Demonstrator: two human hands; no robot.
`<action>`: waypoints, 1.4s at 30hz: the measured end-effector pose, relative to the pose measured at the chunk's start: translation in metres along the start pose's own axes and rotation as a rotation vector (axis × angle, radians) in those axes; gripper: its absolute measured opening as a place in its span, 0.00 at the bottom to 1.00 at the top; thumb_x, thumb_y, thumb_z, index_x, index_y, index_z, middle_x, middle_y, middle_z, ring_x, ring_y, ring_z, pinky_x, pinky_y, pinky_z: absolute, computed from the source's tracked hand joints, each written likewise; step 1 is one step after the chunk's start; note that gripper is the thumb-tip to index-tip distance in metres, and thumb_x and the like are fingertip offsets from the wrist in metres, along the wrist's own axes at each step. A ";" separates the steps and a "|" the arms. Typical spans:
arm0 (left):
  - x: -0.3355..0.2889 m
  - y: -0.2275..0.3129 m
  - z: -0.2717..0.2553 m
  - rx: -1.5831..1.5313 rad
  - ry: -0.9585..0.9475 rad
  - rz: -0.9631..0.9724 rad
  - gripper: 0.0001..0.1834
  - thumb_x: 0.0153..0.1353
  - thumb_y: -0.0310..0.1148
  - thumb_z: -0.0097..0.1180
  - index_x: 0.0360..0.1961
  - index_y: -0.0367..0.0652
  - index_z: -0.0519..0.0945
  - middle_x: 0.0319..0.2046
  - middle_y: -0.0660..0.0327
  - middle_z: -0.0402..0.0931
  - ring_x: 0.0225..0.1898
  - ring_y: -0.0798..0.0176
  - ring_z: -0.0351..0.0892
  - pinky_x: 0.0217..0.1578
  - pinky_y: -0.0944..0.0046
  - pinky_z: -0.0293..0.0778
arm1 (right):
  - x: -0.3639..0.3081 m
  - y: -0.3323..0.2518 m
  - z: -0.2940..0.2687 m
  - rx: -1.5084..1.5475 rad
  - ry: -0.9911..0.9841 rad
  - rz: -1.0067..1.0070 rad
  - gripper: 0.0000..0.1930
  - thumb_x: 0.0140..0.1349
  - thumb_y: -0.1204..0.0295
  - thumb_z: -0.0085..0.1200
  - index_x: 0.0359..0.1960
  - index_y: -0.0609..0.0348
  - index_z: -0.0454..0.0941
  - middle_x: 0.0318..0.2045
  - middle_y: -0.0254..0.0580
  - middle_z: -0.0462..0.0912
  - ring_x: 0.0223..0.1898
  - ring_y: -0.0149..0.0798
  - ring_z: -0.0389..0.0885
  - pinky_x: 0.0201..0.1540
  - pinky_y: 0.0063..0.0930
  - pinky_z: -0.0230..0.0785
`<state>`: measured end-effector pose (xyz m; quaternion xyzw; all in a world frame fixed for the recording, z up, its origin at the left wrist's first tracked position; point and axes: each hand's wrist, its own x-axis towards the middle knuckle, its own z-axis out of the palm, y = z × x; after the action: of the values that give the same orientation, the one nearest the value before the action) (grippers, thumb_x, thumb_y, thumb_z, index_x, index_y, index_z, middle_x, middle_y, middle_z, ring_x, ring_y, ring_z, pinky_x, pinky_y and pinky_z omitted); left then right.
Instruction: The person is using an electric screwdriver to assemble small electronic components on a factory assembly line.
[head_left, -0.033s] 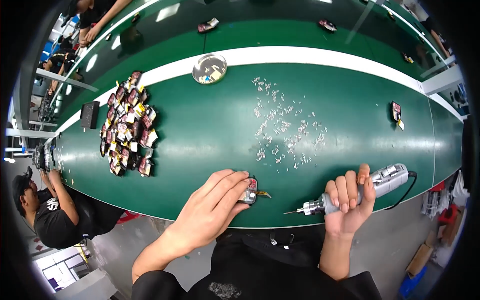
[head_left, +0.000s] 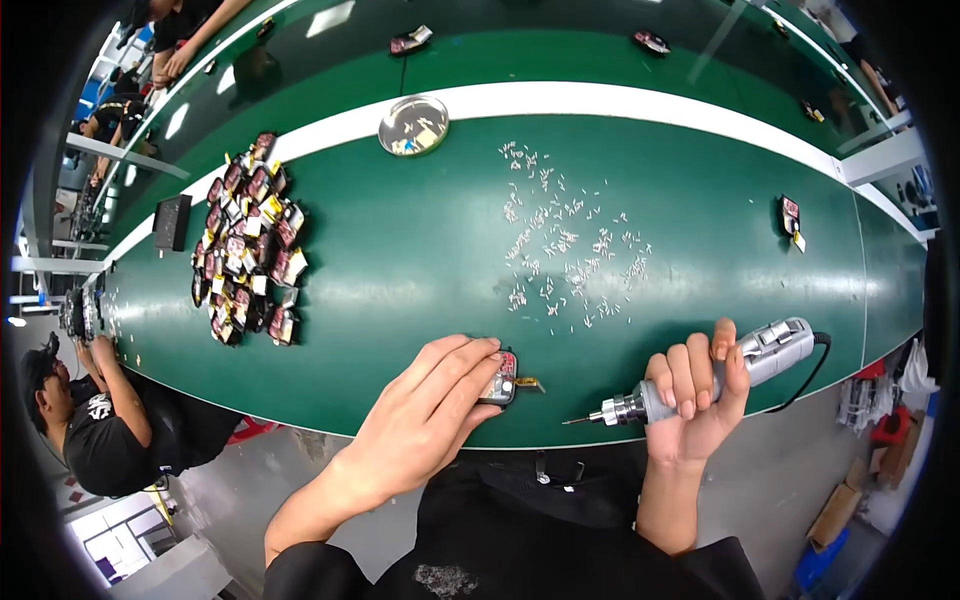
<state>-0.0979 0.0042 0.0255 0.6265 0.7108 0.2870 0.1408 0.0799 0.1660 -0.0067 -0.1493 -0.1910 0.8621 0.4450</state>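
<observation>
Near the front edge of the green table, my left hand (head_left: 425, 412) is closed over a small black electronic module (head_left: 506, 380). Its fingers cover the left part of it, and a short yellow-brown ribbon cable sticks out to the right. My right hand (head_left: 697, 392) is wrapped round a grey electric screwdriver (head_left: 778, 346). The tool lies slanted, its thin bit pointing left toward the module but apart from it. Beyond both hands, many small silvery screws (head_left: 565, 240) are scattered over the tabletop.
A heap of similar modules (head_left: 250, 245) lies at left, beside a black box (head_left: 172, 223). A round metal dish (head_left: 413, 127) with small parts stands by the white rail (head_left: 600, 95). One module (head_left: 790, 215) lies far right. A co-worker (head_left: 105, 420) sits at left.
The whole view has shifted slightly, with the table's contents appearing a little higher. Both hands keep the same hold.
</observation>
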 end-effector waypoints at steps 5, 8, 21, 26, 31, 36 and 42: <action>0.000 0.006 0.019 -0.022 0.107 0.000 0.20 0.46 0.15 0.59 0.44 0.33 0.74 0.45 0.51 0.74 0.44 0.48 0.74 0.43 0.56 0.73 | -0.017 0.010 0.010 0.013 -0.083 0.089 0.07 0.67 0.67 0.43 0.32 0.53 0.63 0.12 0.27 0.60 0.12 0.25 0.59 0.23 0.24 0.60; 0.006 0.011 0.024 0.018 0.187 -0.058 0.16 0.46 0.15 0.60 0.38 0.34 0.75 0.38 0.54 0.74 0.39 0.50 0.75 0.38 0.57 0.72 | -0.029 0.019 0.014 -0.012 -0.170 0.177 0.07 0.67 0.66 0.43 0.33 0.53 0.63 0.12 0.27 0.61 0.13 0.26 0.61 0.24 0.25 0.60; 0.001 0.028 0.040 0.346 0.149 0.233 0.19 0.38 0.22 0.57 0.36 0.24 0.76 0.40 0.46 0.75 0.39 0.49 0.77 0.31 0.62 0.78 | -0.071 0.048 0.025 -0.262 0.025 0.219 0.04 0.65 0.74 0.45 0.36 0.57 0.63 0.17 0.35 0.64 0.19 0.31 0.63 0.25 0.28 0.61; -0.001 0.024 0.045 0.323 0.122 0.198 0.20 0.36 0.22 0.57 0.36 0.23 0.77 0.41 0.44 0.75 0.40 0.49 0.77 0.32 0.62 0.78 | -0.064 0.042 0.025 -0.308 -0.032 0.279 0.07 0.65 0.68 0.47 0.35 0.55 0.63 0.16 0.32 0.63 0.17 0.29 0.63 0.24 0.27 0.63; -0.006 0.026 0.041 0.321 0.052 0.236 0.22 0.40 0.19 0.59 0.40 0.19 0.76 0.45 0.40 0.74 0.42 0.46 0.77 0.36 0.58 0.79 | -0.027 -0.006 0.036 -0.315 -0.401 0.121 0.13 0.68 0.59 0.47 0.35 0.54 0.62 0.15 0.29 0.65 0.14 0.26 0.67 0.20 0.22 0.64; -0.010 0.027 0.042 0.284 -0.002 0.192 0.22 0.40 0.18 0.59 0.41 0.19 0.76 0.47 0.38 0.74 0.45 0.43 0.76 0.39 0.57 0.79 | 0.007 -0.015 0.049 -0.334 -0.519 0.020 0.15 0.69 0.56 0.43 0.38 0.56 0.65 0.15 0.30 0.64 0.16 0.26 0.66 0.26 0.21 0.62; -0.011 0.024 0.048 0.325 0.043 0.199 0.21 0.41 0.18 0.58 0.41 0.20 0.76 0.47 0.39 0.74 0.45 0.44 0.77 0.41 0.57 0.79 | 0.029 -0.010 0.039 -0.429 -0.577 0.137 0.17 0.69 0.53 0.41 0.37 0.53 0.67 0.14 0.29 0.64 0.15 0.26 0.65 0.25 0.22 0.60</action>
<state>-0.0492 0.0056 -0.0005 0.7017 0.6854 0.1945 -0.0065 0.0537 0.1875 0.0300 -0.0021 -0.4747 0.8369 0.2724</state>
